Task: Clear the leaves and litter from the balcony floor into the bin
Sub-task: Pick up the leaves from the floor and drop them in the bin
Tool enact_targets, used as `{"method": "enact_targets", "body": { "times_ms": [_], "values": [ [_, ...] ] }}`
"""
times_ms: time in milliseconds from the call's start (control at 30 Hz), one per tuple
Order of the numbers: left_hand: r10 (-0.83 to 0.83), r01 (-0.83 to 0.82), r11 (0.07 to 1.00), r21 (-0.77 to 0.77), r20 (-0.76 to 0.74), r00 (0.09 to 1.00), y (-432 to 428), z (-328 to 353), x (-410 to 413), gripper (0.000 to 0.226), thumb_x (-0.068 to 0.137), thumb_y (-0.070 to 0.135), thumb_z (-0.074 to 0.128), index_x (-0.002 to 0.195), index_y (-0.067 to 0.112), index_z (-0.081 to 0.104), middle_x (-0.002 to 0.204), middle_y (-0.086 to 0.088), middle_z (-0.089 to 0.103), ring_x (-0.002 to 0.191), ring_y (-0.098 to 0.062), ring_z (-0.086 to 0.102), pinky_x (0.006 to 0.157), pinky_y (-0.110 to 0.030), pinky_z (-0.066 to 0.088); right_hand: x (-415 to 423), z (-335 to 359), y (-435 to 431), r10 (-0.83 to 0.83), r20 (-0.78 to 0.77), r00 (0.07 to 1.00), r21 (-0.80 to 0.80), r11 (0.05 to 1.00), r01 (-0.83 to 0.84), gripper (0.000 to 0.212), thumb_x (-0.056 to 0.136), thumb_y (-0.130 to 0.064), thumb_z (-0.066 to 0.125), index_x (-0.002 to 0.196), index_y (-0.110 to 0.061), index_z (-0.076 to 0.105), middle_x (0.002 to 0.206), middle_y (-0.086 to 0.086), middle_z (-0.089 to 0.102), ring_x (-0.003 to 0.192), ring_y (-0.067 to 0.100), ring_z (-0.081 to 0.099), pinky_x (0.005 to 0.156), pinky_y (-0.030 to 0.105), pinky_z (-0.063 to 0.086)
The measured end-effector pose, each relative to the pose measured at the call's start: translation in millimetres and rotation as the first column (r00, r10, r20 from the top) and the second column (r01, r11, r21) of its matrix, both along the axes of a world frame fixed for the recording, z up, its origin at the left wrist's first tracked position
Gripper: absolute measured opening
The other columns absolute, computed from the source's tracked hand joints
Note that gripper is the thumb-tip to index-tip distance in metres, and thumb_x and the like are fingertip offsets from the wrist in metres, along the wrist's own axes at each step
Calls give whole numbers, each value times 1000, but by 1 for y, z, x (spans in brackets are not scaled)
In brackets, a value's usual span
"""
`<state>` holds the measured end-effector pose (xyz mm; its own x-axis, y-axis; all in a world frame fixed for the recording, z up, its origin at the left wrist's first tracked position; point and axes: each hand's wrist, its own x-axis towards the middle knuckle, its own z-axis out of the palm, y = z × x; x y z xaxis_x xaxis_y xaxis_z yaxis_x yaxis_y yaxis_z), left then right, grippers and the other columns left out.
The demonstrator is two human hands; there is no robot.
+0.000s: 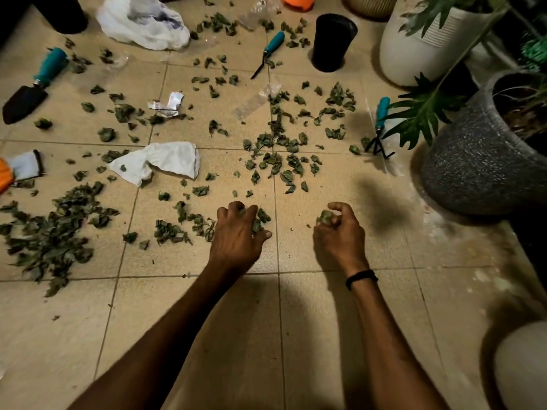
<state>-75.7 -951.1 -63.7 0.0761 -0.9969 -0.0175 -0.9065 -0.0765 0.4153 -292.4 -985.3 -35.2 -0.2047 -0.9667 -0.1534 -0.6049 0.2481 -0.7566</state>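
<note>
Dry green leaves [278, 155] lie scattered over the beige tiled floor [207, 321], with a thick pile [50, 232] at the left. My left hand [236, 235] is down on the floor with its fingers curled round a clump of leaves. A little to the right, my right hand [340, 232] grips a small bunch of leaves [325, 216] just above the tiles. Litter lies among the leaves: a crumpled white paper [167, 105], a white cloth [165, 161], clear plastic wrap [254, 102] and a white plastic bag [142, 22]. No bin is clearly recognisable.
Teal-handled tools lie about: a trowel [32, 84] far left, a small tool [268, 53] at the top, a hand rake [379, 128] at right. A black pot [331, 42], a white planter [429, 45] and a speckled grey planter [479, 167] crowd the right side. A glove [23, 167] lies at the left edge.
</note>
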Motion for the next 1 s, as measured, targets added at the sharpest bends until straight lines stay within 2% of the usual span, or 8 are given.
{"method": "enact_targets", "body": {
  "times_ms": [200,400,533,633,700,833,900,1000],
  "values": [
    [3,-12,996,-93,-89,996,-1,-1,-7,21,104,25,47,113,16,63,110,-8,55,101,-22,42,79,-31,32,13,-13,3,220,-298,929,59,976,-212,31,98,-8,53,127,-14,64,120,7,58,106,17,55,87,13,34],
    [69,-133,979,-153,-367,928,-1,4,4,14,102,18,51,94,19,62,85,2,62,79,-18,54,64,-32,35,42,-14,7,224,-407,885,-46,963,-265,15,94,-6,58,86,-9,69,88,1,53,82,15,53,66,19,37],
    [361,-341,907,247,-873,327,-2,27,11,22,106,12,43,111,13,64,88,-7,66,74,-24,60,59,-32,49,40,-4,0,30,-56,998,7,1000,-30,16,91,-10,62,86,-19,74,79,-8,68,72,3,63,67,23,56],
    [521,-221,772,596,-793,-317,-6,34,20,25,103,8,35,108,9,59,74,-4,56,62,-19,50,56,-30,41,25,5,-6,-284,426,859,215,954,208,15,86,2,68,96,-9,73,88,3,72,71,4,68,63,16,57],
    [536,-60,732,678,-629,-563,-7,33,25,21,96,9,35,91,14,55,64,2,43,53,-13,41,50,-23,34,14,7,-10,-398,586,706,307,915,261,15,85,5,69,97,-3,72,98,15,72,81,18,70,72,25,60],
    [615,17,735,678,-657,-437,-8,30,17,31,100,30,43,72,20,51,57,7,32,45,-9,32,45,-19,24,3,6,-12,-446,601,664,384,889,249,11,87,5,66,95,1,72,99,18,72,87,23,70,88,35,59],
    [597,-65,787,613,-784,-170,-8,29,8,34,105,33,45,76,17,54,59,2,40,44,-12,36,44,-22,28,2,0,-10,-420,555,718,369,898,240,12,85,5,67,90,-3,74,92,15,75,91,26,72,90,37,58],
    [371,-202,928,313,-819,438,-8,21,-4,25,107,21,44,96,8,61,76,-6,63,57,-19,55,52,-32,46,9,-6,-5,-339,427,839,294,929,225,11,81,-5,73,82,-15,76,84,4,76,92,23,73,88,37,59]
  ]
}}
